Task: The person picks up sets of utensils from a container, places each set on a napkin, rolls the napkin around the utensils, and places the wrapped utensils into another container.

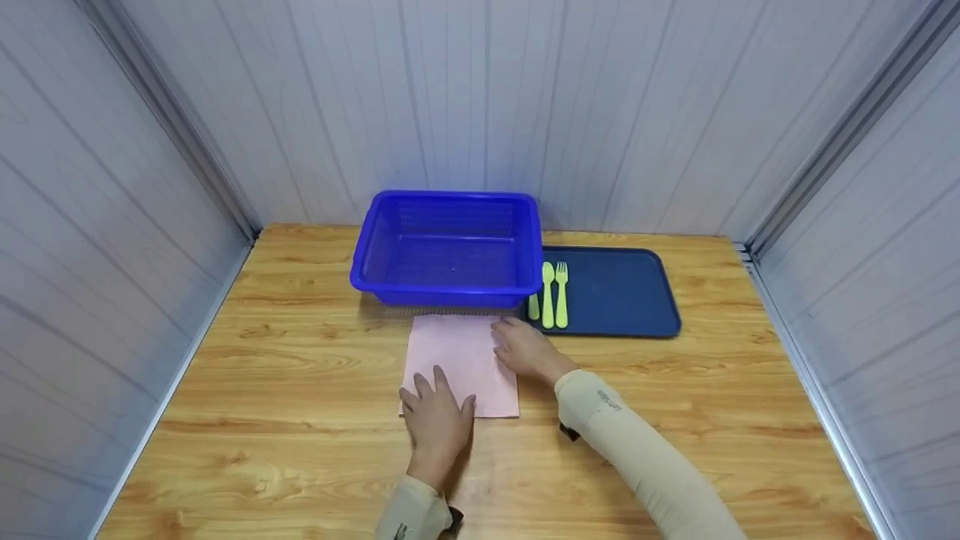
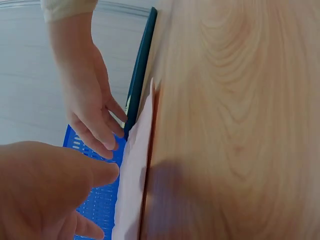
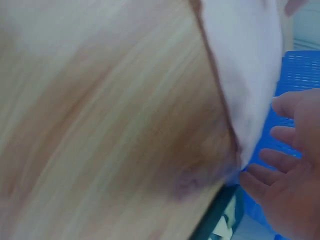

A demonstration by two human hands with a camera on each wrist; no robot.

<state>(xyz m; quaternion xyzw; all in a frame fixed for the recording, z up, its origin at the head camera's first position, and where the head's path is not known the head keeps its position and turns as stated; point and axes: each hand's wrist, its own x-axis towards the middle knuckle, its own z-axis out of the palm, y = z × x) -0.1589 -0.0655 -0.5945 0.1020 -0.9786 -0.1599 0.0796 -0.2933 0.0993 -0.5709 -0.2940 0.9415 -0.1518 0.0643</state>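
A flat pink cloth [image 1: 463, 349] lies on the wooden table, its far edge close to the blue basket [image 1: 450, 289]. My left hand [image 1: 437, 421] is over the cloth's near left corner, fingers spread and straight. Along the cloth's right side, toward its far corner, my right hand [image 1: 526, 351] rests with fingers loosely extended. Neither hand grips anything. In the left wrist view the cloth [image 2: 132, 165] appears as a thin sheet with a slightly raised edge. The right wrist view shows the right hand [image 3: 295, 185] with fingers apart beside the cloth [image 3: 245, 65].
Right of the basket lies a dark blue tray [image 1: 615, 292], partly behind the basket's rim. On its left end are a yellow-green spoon [image 1: 548, 296], a fork [image 1: 562, 296] and a third piece [image 1: 533, 307], mostly hidden. White panel walls [image 1: 480, 97] enclose the table.
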